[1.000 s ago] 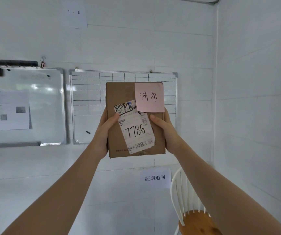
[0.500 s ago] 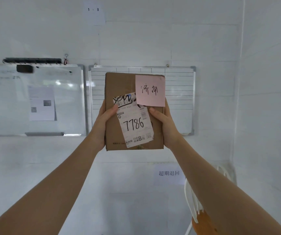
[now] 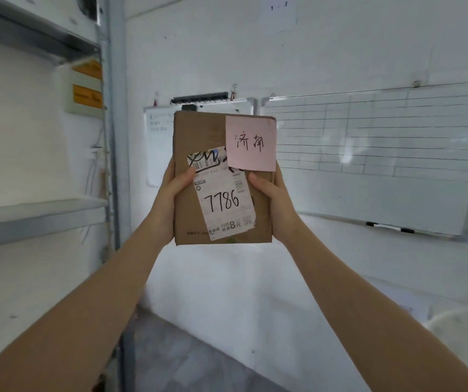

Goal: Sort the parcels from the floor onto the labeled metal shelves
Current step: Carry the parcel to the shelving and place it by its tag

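I hold a brown cardboard parcel upright at arm's length, in the middle of the view. It carries a pink note with handwritten characters and a white shipping label marked 7786. My left hand grips its left edge, thumb on the front. Gripping the right edge the same way is my right hand. A metal shelf unit stands at the left, with a grey shelf board at about the parcel's height and another board above.
The shelf's grey upright post runs just left of the parcel. Two whiteboards, a small one and a lined one, hang on the white wall behind. Grey floor shows below. A white chair back is blurred at the lower right.
The view has swung to the left: the whiteboards slid right and the metal shelf unit came into view at the left. Both hands keep the same hold on the parcel.
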Demonstrator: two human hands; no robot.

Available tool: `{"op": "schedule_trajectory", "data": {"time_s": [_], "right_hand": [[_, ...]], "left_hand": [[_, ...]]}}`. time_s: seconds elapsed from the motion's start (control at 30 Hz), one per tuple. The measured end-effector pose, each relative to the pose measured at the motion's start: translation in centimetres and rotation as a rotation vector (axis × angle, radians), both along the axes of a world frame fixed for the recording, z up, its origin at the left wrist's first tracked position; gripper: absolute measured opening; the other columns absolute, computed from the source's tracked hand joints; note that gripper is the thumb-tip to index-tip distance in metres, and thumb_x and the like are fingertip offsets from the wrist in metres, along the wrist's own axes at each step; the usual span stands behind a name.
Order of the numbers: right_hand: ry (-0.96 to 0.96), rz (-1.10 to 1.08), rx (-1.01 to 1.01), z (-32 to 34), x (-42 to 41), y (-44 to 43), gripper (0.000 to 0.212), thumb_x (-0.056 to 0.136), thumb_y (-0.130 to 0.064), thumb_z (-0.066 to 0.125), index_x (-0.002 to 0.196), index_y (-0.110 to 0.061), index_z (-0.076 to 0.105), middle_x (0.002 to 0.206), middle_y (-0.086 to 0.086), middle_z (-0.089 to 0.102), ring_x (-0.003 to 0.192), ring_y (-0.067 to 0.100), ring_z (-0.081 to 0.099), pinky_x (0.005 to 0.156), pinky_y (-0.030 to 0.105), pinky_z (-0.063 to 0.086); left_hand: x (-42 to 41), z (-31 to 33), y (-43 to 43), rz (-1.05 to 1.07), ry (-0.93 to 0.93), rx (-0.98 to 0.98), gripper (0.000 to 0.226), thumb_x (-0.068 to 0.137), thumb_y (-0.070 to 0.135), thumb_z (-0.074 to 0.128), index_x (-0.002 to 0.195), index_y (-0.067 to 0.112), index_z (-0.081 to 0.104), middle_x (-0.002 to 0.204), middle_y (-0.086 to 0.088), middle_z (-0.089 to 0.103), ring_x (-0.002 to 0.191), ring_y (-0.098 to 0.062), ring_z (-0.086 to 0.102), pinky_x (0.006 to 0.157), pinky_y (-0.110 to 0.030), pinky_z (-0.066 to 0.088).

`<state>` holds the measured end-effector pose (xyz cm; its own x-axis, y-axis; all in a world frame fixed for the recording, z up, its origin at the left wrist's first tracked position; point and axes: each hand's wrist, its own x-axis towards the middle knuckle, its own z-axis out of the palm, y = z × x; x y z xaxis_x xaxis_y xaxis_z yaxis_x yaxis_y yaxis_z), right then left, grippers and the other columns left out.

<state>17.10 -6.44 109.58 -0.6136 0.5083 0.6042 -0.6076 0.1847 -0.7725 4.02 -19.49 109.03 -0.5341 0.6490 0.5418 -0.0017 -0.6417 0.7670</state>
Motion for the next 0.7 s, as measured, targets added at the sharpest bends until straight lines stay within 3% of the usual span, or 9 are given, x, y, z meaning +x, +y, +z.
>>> {"op": "schedule_trajectory", "data": {"time_s": [0.13, 0.27, 0.43, 0.6, 0.7], "right_hand": [[-0.01, 0.219, -0.024, -0.9, -4.0, -4.8, 0.066, 0.082, -0.013, 0.062, 0.143, -0.023, 0.038, 0.128, 0.014, 0.061, 0.098, 0.024, 0.069, 0.075, 0.037, 0.058], [-0.001, 0.421, -0.041, -0.6, -8.2, -11.4, 0.069, 0.08, -0.015, 0.063, 0.143, -0.024, 0.038, 0.133, 0.014, 0.059, 0.112, 0.031, 0.064, 0.088, 0.046, 0.055], [0.022, 0.67, -0.089, 0.3, -12.1, -22.3, 0.073, 0.077, -0.012, 0.064, 0.144, -0.022, 0.037, 0.131, 0.015, 0.06, 0.105, 0.03, 0.066, 0.078, 0.039, 0.059], [0.018, 0.885, -0.092, 0.5, -13.9, -35.6, 0.075, 0.075, -0.012, 0.065, 0.145, -0.022, 0.038, 0.134, 0.013, 0.059, 0.108, 0.027, 0.065, 0.079, 0.036, 0.057], [0.005, 1.005, -0.085, 0.4, -13.2, -43.9, 0.076, 0.075, -0.013, 0.065, 0.145, -0.023, 0.037, 0.132, 0.011, 0.06, 0.106, 0.024, 0.067, 0.078, 0.036, 0.058]], "left_hand": [[-1.0, -0.7, -7.0, 0.187, -0.015, 0.005, 0.046, 0.083, 0.023, 0.057, 0.128, 0.02, 0.05, 0.097, 0.002, 0.073, 0.086, -0.017, 0.07, 0.068, -0.032, 0.059], [-1.7, -0.1, -15.3, 0.394, -0.001, -0.002, 0.035, 0.088, 0.021, 0.051, 0.123, 0.023, 0.05, 0.088, 0.006, 0.075, 0.079, -0.014, 0.071, 0.062, -0.029, 0.057], [-1.5, 0.8, -27.3, 0.658, 0.001, -0.006, 0.043, 0.087, 0.022, 0.054, 0.13, 0.02, 0.048, 0.094, 0.004, 0.074, 0.084, -0.016, 0.071, 0.067, -0.032, 0.058], [1.1, 0.8, -40.5, 0.901, 0.006, -0.032, 0.051, 0.081, 0.026, 0.058, 0.131, 0.019, 0.049, 0.107, -0.003, 0.071, 0.093, -0.021, 0.069, 0.073, -0.036, 0.057], [3.8, 0.9, -48.4, 1.029, -0.002, -0.038, 0.05, 0.078, 0.029, 0.058, 0.127, 0.022, 0.051, 0.105, -0.001, 0.071, 0.092, -0.02, 0.069, 0.074, -0.037, 0.057]]}}
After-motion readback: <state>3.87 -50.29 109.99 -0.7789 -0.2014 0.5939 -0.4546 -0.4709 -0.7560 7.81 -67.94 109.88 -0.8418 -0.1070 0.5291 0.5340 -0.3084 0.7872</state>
